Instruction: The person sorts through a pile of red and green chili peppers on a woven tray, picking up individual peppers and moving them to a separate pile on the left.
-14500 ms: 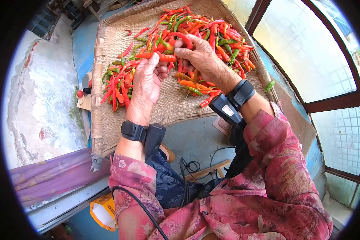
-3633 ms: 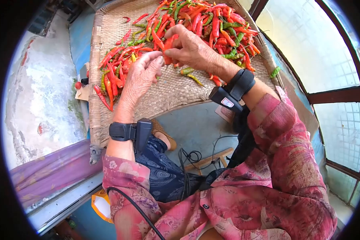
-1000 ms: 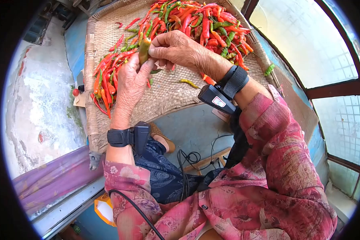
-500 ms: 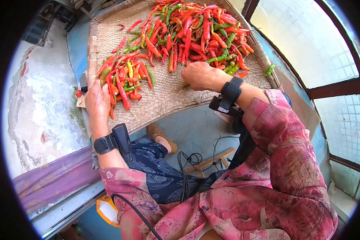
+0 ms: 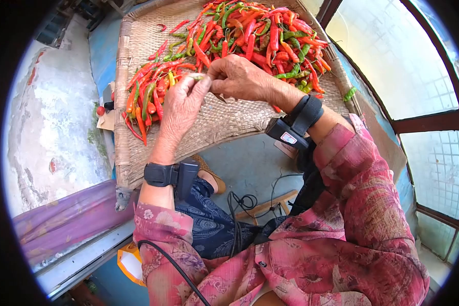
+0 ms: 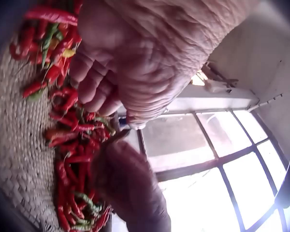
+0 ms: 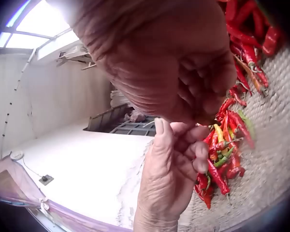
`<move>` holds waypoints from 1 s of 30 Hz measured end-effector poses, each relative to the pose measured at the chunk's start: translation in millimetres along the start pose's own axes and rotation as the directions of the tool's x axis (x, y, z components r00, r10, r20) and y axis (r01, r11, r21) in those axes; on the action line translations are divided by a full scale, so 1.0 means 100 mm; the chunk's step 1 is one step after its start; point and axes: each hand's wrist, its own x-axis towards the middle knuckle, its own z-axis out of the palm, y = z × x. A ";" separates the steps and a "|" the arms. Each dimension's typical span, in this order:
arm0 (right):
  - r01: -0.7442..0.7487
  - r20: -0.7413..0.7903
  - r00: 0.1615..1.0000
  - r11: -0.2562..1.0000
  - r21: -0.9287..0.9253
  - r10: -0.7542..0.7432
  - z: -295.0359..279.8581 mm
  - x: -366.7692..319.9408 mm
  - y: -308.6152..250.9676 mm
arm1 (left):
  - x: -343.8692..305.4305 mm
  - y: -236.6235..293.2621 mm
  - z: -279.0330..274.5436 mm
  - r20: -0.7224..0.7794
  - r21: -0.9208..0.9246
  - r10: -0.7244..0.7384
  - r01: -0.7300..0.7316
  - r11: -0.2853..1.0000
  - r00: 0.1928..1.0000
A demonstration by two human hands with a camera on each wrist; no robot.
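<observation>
My left hand and right hand meet over the middle of a woven tray. Between left thumb and forefinger shows the pale green end of a small chili pepper; the rest is mostly hidden by the fingers. The right hand's fingers curl in from the other side and pinch at the same pepper. In the right wrist view, the left thumb points up just below the right hand. Left of my hands lies a smaller pile of red and green chili peppers; a larger heap lies beyond and right.
The tray's rim runs along the left, near a peeling wall. Framed window panes stand on the right, with a green pepper at the tray's right edge. Black cables and a small wooden stool are below.
The green-brown pepper held upright a second ago left my hands as the left hand went to the left pile. The right hand reached the tray's front, where a yellow-green pepper lay; both hands are together again.
</observation>
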 end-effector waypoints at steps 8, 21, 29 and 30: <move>0.102 -0.063 0.990 0.940 -0.327 -0.130 -0.03 0.18 0.48 | 0.08 -0.06 -0.30 -0.355 0.458 0.216 -0.032 0.888 0.909; 0.122 0.071 0.976 0.245 -0.962 -0.207 0.42 0.10 0.77 | -0.14 -0.33 -0.62 -0.291 0.761 0.199 0.101 0.640 0.936; 0.161 0.035 0.974 0.569 -0.806 -0.225 0.20 0.14 0.76 | -0.08 -0.21 -0.57 -0.368 0.612 0.156 0.112 0.783 0.916; 0.143 -0.019 0.974 0.675 -0.723 -0.226 0.15 0.15 0.69 | -0.07 -0.23 -0.56 -0.363 0.604 0.193 0.072 0.794 0.912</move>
